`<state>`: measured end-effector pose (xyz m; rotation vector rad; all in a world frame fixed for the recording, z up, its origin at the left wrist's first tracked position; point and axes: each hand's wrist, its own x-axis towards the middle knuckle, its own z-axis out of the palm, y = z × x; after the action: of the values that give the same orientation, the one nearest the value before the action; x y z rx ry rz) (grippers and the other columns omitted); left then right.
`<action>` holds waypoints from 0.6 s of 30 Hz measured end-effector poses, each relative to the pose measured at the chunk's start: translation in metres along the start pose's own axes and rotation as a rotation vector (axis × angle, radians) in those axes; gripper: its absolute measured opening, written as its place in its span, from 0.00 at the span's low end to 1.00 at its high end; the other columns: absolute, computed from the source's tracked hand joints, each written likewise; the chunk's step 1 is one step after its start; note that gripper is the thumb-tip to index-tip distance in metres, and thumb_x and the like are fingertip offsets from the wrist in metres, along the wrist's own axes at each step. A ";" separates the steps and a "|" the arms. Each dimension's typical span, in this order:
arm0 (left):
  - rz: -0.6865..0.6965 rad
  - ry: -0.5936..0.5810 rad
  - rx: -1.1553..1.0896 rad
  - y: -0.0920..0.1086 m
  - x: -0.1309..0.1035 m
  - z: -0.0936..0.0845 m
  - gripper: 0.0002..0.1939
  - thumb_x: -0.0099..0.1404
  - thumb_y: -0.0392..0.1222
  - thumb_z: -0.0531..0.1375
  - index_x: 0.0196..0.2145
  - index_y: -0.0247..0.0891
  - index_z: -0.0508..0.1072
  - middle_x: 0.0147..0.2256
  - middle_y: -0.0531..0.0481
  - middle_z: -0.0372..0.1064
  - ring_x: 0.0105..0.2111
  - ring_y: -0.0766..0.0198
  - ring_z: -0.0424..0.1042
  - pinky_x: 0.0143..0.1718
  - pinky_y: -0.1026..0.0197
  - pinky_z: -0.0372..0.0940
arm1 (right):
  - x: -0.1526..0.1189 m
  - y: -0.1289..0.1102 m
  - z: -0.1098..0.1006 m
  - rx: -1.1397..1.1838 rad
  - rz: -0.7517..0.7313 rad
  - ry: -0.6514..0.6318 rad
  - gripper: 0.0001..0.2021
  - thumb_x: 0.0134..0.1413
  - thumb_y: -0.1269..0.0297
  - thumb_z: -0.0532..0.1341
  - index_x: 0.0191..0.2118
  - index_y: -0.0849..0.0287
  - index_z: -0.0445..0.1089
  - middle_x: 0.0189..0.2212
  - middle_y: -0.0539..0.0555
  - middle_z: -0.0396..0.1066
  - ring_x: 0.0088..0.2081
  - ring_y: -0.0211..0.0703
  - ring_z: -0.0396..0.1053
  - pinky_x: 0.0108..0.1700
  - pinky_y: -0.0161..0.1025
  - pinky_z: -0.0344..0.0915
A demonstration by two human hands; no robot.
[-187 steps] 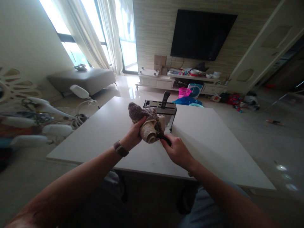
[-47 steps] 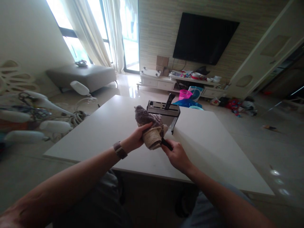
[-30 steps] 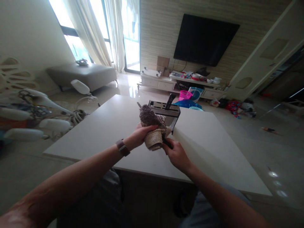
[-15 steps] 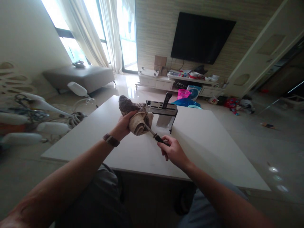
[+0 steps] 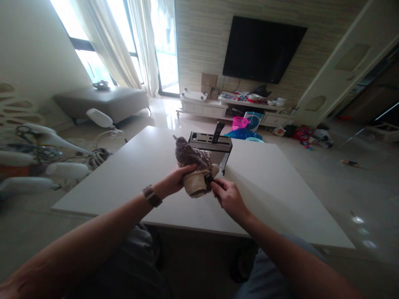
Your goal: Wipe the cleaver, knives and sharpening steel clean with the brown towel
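Observation:
My left hand [image 5: 178, 179] is closed around a bunched towel [image 5: 193, 160], grey-brown and fluffy above, with a beige rolled end below. In my right hand [image 5: 229, 195] is the black handle of a narrow metal-shafted tool [image 5: 209, 178], gripped near the towel's right side. Its shaft is hidden inside the towel, and a thin tip pokes out at the upper left. Whether it is a knife or a sharpening steel I cannot tell. Just behind the towel stands a metal knife block [image 5: 210, 142], with one black-handled knife [image 5: 218, 132] upright in its top.
The white table [image 5: 268, 199] spans the space before me. To the left are white lamp-like arms [image 5: 68, 170] and coiled cables. Beyond stand a grey bench [image 5: 102, 101], a low cabinet [image 5: 195, 109] and a pink basket [image 5: 240, 122]. A television [image 5: 263, 50] hangs on the wall.
The towel and my left hand have moved right and towards me, along the shaft to the handle. The metal shaft, bare beside the handle before, is now covered, and its tip shows.

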<state>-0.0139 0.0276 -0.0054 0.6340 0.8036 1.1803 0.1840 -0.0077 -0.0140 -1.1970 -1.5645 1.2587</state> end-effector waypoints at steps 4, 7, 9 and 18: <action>0.056 -0.077 0.044 -0.015 -0.006 0.011 0.19 0.53 0.32 0.73 0.43 0.32 0.80 0.42 0.39 0.82 0.35 0.56 0.81 0.43 0.56 0.76 | 0.004 0.004 -0.002 0.019 -0.035 0.005 0.16 0.58 0.51 0.61 0.32 0.60 0.72 0.25 0.51 0.69 0.27 0.40 0.64 0.28 0.36 0.59; 0.091 -0.045 0.065 -0.016 -0.006 0.014 0.25 0.49 0.33 0.76 0.46 0.33 0.79 0.41 0.41 0.82 0.34 0.57 0.81 0.43 0.57 0.76 | 0.004 0.004 -0.003 -0.029 -0.072 0.007 0.16 0.59 0.52 0.61 0.33 0.62 0.74 0.27 0.53 0.71 0.30 0.42 0.66 0.33 0.37 0.61; 0.121 -0.015 0.078 -0.015 -0.004 0.014 0.30 0.46 0.34 0.77 0.49 0.33 0.78 0.39 0.42 0.82 0.33 0.57 0.80 0.42 0.57 0.76 | 0.003 0.000 -0.004 -0.084 -0.099 0.010 0.16 0.60 0.52 0.60 0.33 0.62 0.74 0.26 0.52 0.70 0.29 0.41 0.64 0.33 0.37 0.60; 0.254 0.101 0.099 0.001 0.008 0.007 0.33 0.44 0.34 0.76 0.50 0.32 0.78 0.36 0.44 0.81 0.32 0.57 0.80 0.36 0.58 0.76 | 0.001 -0.013 -0.003 -0.104 -0.091 0.000 0.16 0.61 0.52 0.59 0.30 0.59 0.70 0.20 0.46 0.60 0.23 0.36 0.54 0.27 0.37 0.52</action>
<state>-0.0073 0.0354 -0.0028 0.7795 0.8892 1.4192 0.1839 -0.0065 -0.0003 -1.1765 -1.6825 1.1308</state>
